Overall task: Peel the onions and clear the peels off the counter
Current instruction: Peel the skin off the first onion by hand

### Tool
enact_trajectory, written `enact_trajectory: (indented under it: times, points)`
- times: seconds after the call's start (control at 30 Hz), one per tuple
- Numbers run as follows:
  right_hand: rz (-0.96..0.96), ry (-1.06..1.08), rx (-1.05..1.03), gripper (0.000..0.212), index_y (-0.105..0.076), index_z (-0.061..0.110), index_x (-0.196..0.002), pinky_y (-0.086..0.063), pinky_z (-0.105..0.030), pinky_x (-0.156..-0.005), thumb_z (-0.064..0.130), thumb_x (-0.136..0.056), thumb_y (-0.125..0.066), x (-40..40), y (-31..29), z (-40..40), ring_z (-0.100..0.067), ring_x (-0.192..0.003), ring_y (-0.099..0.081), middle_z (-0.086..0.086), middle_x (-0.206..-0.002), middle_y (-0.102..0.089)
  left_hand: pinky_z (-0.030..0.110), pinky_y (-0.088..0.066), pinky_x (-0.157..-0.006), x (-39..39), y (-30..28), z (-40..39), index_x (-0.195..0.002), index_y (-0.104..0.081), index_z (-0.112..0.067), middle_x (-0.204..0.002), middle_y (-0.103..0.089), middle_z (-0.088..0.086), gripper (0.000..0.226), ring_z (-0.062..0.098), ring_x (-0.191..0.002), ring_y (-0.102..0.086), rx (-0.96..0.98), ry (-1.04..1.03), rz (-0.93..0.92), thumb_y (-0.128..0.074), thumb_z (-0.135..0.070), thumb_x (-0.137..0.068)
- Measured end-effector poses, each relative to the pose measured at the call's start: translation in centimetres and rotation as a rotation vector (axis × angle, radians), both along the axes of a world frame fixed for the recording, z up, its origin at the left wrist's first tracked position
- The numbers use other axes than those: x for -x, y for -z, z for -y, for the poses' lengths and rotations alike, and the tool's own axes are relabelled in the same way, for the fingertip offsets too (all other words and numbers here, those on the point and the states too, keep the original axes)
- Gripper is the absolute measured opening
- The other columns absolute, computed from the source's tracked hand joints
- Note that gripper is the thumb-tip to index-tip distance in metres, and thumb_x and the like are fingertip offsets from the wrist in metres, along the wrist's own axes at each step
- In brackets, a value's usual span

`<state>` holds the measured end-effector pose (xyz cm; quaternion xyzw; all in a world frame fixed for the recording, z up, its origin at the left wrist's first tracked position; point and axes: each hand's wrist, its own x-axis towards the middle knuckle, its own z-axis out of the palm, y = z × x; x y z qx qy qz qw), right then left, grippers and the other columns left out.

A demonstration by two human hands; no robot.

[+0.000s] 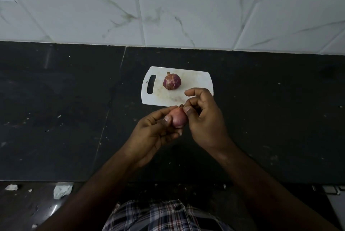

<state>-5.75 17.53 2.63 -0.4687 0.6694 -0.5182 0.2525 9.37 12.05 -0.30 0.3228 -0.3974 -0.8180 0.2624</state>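
The left hand (158, 130) cradles the small pale-pink onion (179, 118), its dry tip at 12 o'clock, pinched by the right hand (203, 118) fingers (188, 110).

The worktop (56, 109) is dark polished stone, speckled and slightly reflective. The wall tiles (186, 6) are glossy white with grey marble-like veining. The cutting board (196, 81) is smooth white plastic, faintly stained. The shirt (158, 215) is plaid woven cloth.

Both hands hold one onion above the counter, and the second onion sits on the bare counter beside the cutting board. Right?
Not quite. The head view shows the second onion on the cutting board itself, not beside it. The rest holds.
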Motion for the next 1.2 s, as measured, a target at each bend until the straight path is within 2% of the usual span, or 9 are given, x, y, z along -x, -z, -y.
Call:
enact_trajectory:
  times: [0.1,0.27,0.4,0.5,0.67,0.83,0.97,1.13,1.2]
  points:
    - [0.133,-0.026,-0.018,0.032,-0.055,0.030,-0.111,-0.050,-0.016,-0.078,0.001,-0.096,-0.055,0.4,0.1,-0.2,-0.006,-0.088,-0.065,0.000,-0.091,-0.065,0.029,-0.061,-0.078,0.1,0.1,-0.2,-0.133,-0.063,-0.009,-0.117,-0.069,0.025,0.041,0.025,-0.087,-0.070,-0.055,0.023,-0.039,-0.055,-0.018,-0.094]
    - [0.260,-0.051,-0.020,0.031,-0.059,0.028,-0.109,-0.057,-0.038,-0.084,0.003,-0.091,-0.065,1.6,0.3,-0.5,-0.016,-0.089,-0.070,-0.006,-0.088,-0.072,0.036,-0.060,-0.086,0.0,-0.4,-0.1,-0.136,-0.059,-0.013,-0.124,-0.068,0.025,0.042,0.036,-0.099,-0.070,-0.114,0.042,-0.047,-0.052,-0.023,-0.096]
    - [0.241,-0.062,-0.021,0.034,-0.058,0.031,-0.110,-0.057,-0.040,-0.083,0.005,-0.090,-0.067,1.4,0.3,-0.7,-0.015,-0.084,-0.070,-0.004,-0.086,-0.072,0.031,-0.061,-0.076,0.2,-0.4,-0.3,-0.131,-0.054,-0.010,-0.114,-0.072,0.018,0.053,0.028,-0.087,-0.071,-0.017,0.008,0.002,-0.075,-0.019,-0.082]
    - [0.192,-0.065,0.003,0.036,-0.056,0.034,-0.109,-0.058,-0.040,-0.082,0.005,-0.090,-0.066,1.3,0.3,-0.7,-0.017,-0.084,-0.069,-0.003,-0.085,-0.071,0.023,-0.054,-0.063,0.2,-0.7,-0.1,-0.122,-0.059,-0.010,-0.096,-0.073,0.011,0.045,0.017,-0.072,-0.062,0.072,-0.003,0.099,-0.077,-0.015,-0.080]
    - [0.023,-0.072,-0.003,0.032,-0.056,0.027,-0.115,-0.052,-0.021,-0.075,0.005,-0.092,-0.062,1.6,0.5,-0.6,-0.008,-0.082,-0.066,0.006,-0.083,-0.067,0.023,-0.052,-0.058,-0.3,-0.4,-0.3,-0.122,-0.068,-0.011,-0.095,-0.068,0.016,0.039,0.016,-0.068,-0.061,-0.004,0.102,0.044,-0.064,-0.029,-0.088]
    - [-0.070,-0.015,-0.071,0.029,-0.061,0.024,-0.117,-0.051,-0.017,-0.070,0.008,-0.093,-0.061,2.9,1.5,-0.5,-0.006,-0.078,-0.064,0.007,-0.083,-0.066,0.024,-0.053,-0.059,-0.8,-0.4,-0.1,-0.132,-0.061,-0.007,-0.096,-0.068,0.019,0.048,0.018,-0.068,-0.062,-0.075,0.129,-0.042,-0.057,-0.029,-0.089]
    - [-0.160,-0.033,-0.149,0.027,-0.069,0.019,-0.117,-0.051,-0.011,-0.076,0.008,-0.095,-0.060,3.8,2.4,-1.0,0.003,-0.087,-0.064,0.013,-0.094,-0.068,0.025,-0.056,-0.061,-1.4,0.1,0.4,-0.131,-0.052,-0.004,-0.096,-0.069,0.018,0.051,0.019,-0.070,-0.065,-0.173,0.125,-0.043,-0.058,-0.032,-0.089]
    - [-0.240,-0.022,-0.242,0.019,-0.074,0.021,-0.107,-0.056,-0.032,-0.088,0.012,-0.092,-0.066,3.9,4.4,-1.5,-0.003,-0.091,-0.065,0.008,-0.102,-0.070,0.024,-0.059,-0.066,-1.7,1.0,0.7,-0.130,-0.054,-0.003,-0.114,-0.069,0.024,0.051,0.020,-0.078,-0.070,-0.285,0.078,-0.063,-0.061,-0.030,-0.088]
    - [-0.294,-0.060,-0.291,0.014,-0.076,0.020,-0.102,-0.052,-0.025,-0.089,0.016,-0.091,-0.068,4.1,4.5,-1.6,-0.002,-0.091,-0.061,0.007,-0.103,-0.068,0.023,-0.059,-0.066,-1.9,1.3,0.9,-0.134,-0.057,-0.007,-0.122,-0.066,0.024,0.051,0.020,-0.079,-0.069,-0.299,0.059,-0.080,-0.062,-0.026,-0.087]
